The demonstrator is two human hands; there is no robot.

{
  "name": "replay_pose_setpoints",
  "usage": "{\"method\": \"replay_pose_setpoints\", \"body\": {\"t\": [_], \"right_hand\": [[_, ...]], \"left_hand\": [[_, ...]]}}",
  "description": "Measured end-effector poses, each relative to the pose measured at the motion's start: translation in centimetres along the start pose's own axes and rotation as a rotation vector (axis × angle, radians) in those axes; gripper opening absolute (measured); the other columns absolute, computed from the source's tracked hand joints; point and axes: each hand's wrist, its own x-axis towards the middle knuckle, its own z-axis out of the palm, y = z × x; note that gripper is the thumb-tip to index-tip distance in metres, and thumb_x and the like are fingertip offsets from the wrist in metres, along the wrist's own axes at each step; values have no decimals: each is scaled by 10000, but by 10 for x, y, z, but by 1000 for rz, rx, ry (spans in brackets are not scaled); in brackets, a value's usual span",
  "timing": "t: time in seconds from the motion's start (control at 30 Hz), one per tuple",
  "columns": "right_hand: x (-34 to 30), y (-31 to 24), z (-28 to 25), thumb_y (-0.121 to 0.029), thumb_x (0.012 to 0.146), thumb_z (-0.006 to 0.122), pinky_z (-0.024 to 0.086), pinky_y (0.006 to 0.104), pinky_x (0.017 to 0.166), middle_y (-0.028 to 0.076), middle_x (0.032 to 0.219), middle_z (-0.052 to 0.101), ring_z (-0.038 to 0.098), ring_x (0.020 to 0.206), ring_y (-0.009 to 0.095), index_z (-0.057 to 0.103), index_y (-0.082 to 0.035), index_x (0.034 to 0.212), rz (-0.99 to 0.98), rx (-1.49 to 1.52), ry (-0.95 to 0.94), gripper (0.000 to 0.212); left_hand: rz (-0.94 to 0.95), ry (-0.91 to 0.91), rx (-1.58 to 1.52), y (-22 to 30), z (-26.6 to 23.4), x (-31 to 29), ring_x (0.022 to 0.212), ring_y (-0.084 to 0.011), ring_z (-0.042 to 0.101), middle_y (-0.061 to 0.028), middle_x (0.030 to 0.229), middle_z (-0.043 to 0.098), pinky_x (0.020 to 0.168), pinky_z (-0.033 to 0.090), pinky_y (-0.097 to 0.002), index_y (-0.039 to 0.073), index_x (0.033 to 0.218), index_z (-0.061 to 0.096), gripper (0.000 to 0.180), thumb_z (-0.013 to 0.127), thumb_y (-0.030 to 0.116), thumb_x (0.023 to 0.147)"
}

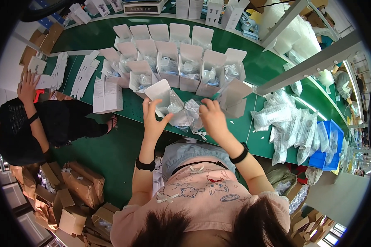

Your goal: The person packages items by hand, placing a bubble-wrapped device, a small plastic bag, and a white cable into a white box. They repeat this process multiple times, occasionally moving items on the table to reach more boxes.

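At the table's near edge, my left hand is closed round the side of an open white box, thumb and fingers apart on its walls. The box leans, its lid flap raised, and clear plastic wrap shows inside. Just to the right, my right hand pinches a clear plastic bag beside the box opening. What is in the bag is hard to make out. A short white cable end hangs below it. Another open white box stands right of my right hand.
Several open white boxes with bagged items stand in rows beyond my hands. Closed white boxes and flat card sheets lie left. Bubble-wrapped packs and a blue bin are right. Another person stands at left.
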Motion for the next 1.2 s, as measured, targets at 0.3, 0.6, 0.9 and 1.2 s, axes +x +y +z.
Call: {"method": "replay_pose_setpoints", "body": {"t": [0.3, 0.6, 0.9, 1.2], "right_hand": [[41, -26, -35, -7, 592, 623, 459, 338, 676, 85, 890, 570, 505, 831, 238, 518, -39, 752, -492, 241, 324, 194], [33, -44, 23, -143, 658, 630, 444, 353, 763, 94, 909, 522, 501, 894, 265, 560, -22, 846, -522, 313, -229, 234], [-14, -9, 45, -262, 711, 620, 353, 435, 885, 154, 1135, 415, 384, 1090, 328, 541, -93, 1054, -297, 310, -76, 391], [-47, 30, 116, -377, 752, 554, 227, 536, 961, 93, 1323, 307, 201, 1254, 329, 455, -166, 1169, -220, -87, -306, 478]], "left_hand": [[-400, -33, -108, 18, -8, 16, 692, -171, 539, -124, 910, 555, 622, 407, -267, -33, 638, 547, 186, 694, 80, 616], [-303, 84, -114, -2, -6, 6, 592, -152, 491, -95, 732, 562, 534, 369, -231, -45, 659, 527, 168, 666, 49, 659], [-323, 429, -53, -9, -64, -27, 628, -75, 443, -12, 679, 513, 558, 349, -193, -28, 693, 539, 124, 634, 40, 735], [-301, 312, 37, 9, -86, -24, 535, -73, 414, -29, 679, 527, 458, 306, -191, -32, 692, 553, 137, 656, 56, 714]]}}
